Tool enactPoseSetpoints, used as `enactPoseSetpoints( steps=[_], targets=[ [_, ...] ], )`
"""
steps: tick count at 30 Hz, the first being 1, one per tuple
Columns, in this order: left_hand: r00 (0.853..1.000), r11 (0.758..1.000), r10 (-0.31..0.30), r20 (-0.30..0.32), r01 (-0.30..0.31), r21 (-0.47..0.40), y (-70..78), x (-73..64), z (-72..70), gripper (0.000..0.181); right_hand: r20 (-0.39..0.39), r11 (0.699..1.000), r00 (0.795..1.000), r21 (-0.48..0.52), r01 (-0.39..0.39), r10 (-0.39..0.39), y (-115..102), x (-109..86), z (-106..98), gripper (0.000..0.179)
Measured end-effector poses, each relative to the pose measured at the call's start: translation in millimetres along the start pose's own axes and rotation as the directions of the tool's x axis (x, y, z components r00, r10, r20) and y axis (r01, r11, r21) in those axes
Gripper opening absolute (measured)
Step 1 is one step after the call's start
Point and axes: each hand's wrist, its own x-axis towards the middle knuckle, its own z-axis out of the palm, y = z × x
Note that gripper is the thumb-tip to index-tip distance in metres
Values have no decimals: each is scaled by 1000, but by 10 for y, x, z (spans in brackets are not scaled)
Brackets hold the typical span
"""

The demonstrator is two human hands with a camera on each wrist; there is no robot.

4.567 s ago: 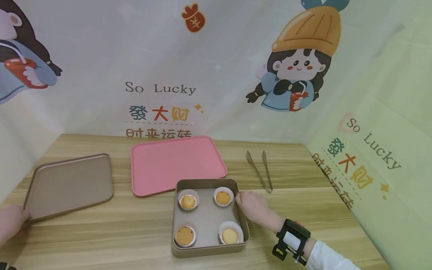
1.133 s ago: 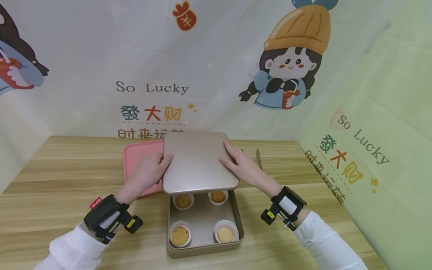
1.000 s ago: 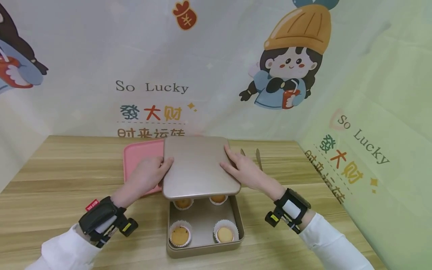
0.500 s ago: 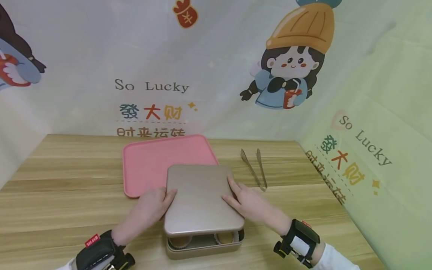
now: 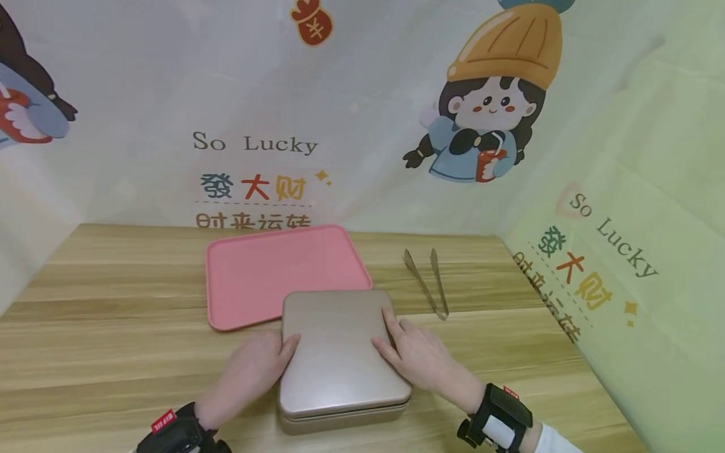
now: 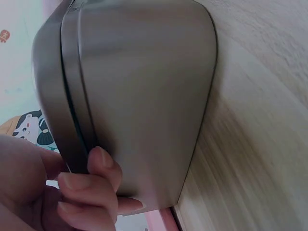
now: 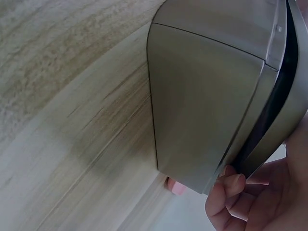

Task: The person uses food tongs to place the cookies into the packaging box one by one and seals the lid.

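A champagne-coloured metal lid point(image 5: 340, 352) lies over the matching square tin point(image 5: 342, 423), whose inside is hidden. My left hand point(image 5: 257, 365) holds the lid's left side, thumb on top; in the left wrist view its curled fingers point(image 6: 91, 192) reach under the lid's edge against the tin wall point(image 6: 144, 96). On the opposite side my right hand point(image 5: 425, 355) grips the lid with thumb and index finger on top. The right wrist view shows its other fingers point(image 7: 226, 190) at the lid's lower edge, and a dark gap between lid and tin wall point(image 7: 202, 96) that widens toward the near end.
A pink tray point(image 5: 272, 270) lies behind the tin, its front right corner overlapped by the lid in the head view. Metal tongs point(image 5: 430, 286) rest spread at the back right. A printed cloth point(image 5: 362, 113) hangs behind the wooden table point(image 5: 113, 327).
The lid, first lying at the left, was brought over the tin by both hands and lowered toward me. It now covers the cupcakes that showed inside; the front gap has nearly gone.
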Motion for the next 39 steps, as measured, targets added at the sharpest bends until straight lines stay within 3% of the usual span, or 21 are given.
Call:
enactPoseSetpoints(
  steps=[5, 14, 32, 39],
  targets=[
    [1000, 1000, -12, -9, 12, 0, 7, -11, 17, 38, -4, 1000, 1000, -6, -4, 4, -9, -24, 27, 60],
    [999, 998, -32, 27, 33, -50, 4, -32, 17, 38, -11, 999, 999, 15, -32, 32, -24, -52, 56, 60],
    [1000, 1000, 0, 7, 0, -31, -9, -33, 67, 34, 45, 989, 996, 121, -82, 77, 0, -84, 111, 67],
    [999, 999, -7, 39, 9, -37, -19, -23, 52, 32, 52, 983, 996, 167, -81, 74, 21, -88, 130, 70]
  ],
)
